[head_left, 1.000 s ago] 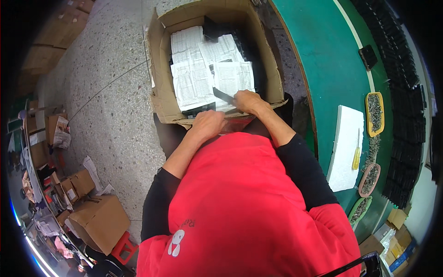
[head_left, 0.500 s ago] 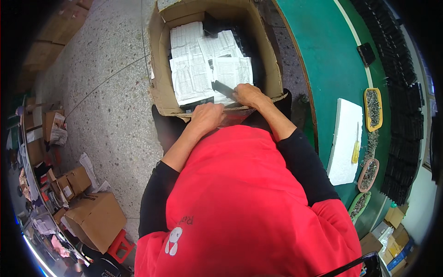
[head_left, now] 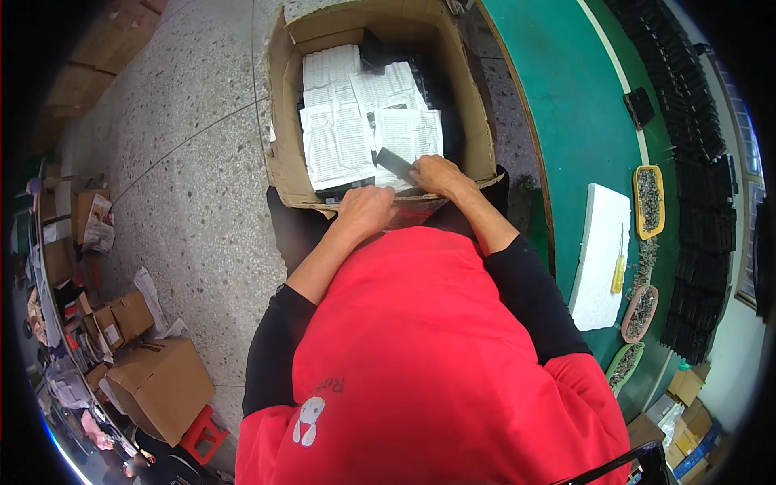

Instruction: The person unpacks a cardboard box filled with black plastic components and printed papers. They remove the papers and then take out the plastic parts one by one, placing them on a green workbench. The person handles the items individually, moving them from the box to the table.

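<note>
An open cardboard box (head_left: 283,121) stands in front of me. Inside it, printed white paper sheets (head_left: 335,141) lie over black pieces that are mostly hidden. My right hand (head_left: 436,175) is closed round one end of a flat, dark grey strip-like piece (head_left: 394,162), which points up and left over the sheets. At the box's near edge my left hand (head_left: 368,208) is closed, fingers curled toward the right hand. Whatever it grips is hidden by the hand. A reddish, shiny patch shows just below the box edge between the hands and my red apron (head_left: 420,323).
To the right is a green table (head_left: 558,105) with a white foam slab (head_left: 600,259), a yellow-handled tool (head_left: 618,275), a yellow tray of small metal parts (head_left: 649,202) and stacked black pieces (head_left: 699,250). Another carton (head_left: 162,388) rests on a red stool (head_left: 204,436) at left.
The whole view has shifted slightly. Both hands stay at the near edge of the box, and the dark strip is still in my right hand, at nearly the same angle.
</note>
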Motion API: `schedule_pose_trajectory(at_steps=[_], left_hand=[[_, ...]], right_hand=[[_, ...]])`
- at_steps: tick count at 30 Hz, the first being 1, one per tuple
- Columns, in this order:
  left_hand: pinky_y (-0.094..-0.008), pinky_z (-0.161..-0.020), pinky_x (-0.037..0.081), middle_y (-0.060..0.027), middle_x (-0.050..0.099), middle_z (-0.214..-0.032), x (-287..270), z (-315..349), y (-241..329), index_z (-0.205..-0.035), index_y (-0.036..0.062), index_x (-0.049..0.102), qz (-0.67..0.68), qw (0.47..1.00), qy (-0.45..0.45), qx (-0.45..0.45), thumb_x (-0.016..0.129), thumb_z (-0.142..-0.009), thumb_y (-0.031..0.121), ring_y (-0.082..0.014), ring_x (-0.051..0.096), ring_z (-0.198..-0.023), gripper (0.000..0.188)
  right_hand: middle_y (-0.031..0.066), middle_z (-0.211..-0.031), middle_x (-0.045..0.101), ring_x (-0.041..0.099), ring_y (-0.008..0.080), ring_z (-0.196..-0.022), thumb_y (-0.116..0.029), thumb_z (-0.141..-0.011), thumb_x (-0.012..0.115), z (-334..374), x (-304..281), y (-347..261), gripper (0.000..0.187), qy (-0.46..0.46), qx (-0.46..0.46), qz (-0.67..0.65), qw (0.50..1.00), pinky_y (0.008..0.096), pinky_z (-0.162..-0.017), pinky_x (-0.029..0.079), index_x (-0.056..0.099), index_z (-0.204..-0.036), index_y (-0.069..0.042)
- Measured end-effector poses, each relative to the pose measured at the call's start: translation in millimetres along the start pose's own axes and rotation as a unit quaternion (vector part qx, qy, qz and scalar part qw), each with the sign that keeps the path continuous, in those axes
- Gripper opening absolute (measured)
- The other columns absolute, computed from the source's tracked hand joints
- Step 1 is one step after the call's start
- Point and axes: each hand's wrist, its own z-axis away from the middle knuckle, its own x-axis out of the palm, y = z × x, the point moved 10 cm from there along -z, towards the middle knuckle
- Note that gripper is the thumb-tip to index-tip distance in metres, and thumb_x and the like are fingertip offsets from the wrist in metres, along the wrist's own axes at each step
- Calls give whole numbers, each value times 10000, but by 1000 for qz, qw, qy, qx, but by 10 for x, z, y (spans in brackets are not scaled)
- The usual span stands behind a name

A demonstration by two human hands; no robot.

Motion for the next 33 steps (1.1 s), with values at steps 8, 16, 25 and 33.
schedule_pose_trajectory(at_steps=[8,16,25,33], left_hand=[[-482,-661,485,-216,636,-722,-18,-14,-5,-812,19,635,3,1000,-6,-9,591,-769,263,-389,627,-711,251],[-482,-661,482,-217,637,-726,-28,-7,5,-804,16,631,14,1000,-13,-16,591,-757,266,-393,625,-716,257],[-478,-675,483,-222,641,-753,28,-6,-28,-829,16,637,21,1000,-12,-13,603,-757,296,-388,629,-741,291],[-472,-686,484,-211,650,-772,12,9,-24,-877,25,644,23,999,-36,-14,612,-761,380,-374,635,-769,375]], right_hand=[[232,-914,651,623,392,-889,-253,-862,521,-66,48,51,305,10,-21,7,1000,464,-801,483,660,-927,10],[234,-938,649,620,388,-902,-246,-869,525,-10,5,19,295,2,-4,-8,1000,458,-807,482,663,-932,6],[228,-929,651,624,380,-900,-252,-875,531,8,-5,18,296,3,3,-12,1000,454,-800,483,659,-935,8],[234,-922,648,623,391,-889,-246,-872,538,-18,9,-4,289,0,-8,-7,1000,462,-791,483,656,-933,12]])
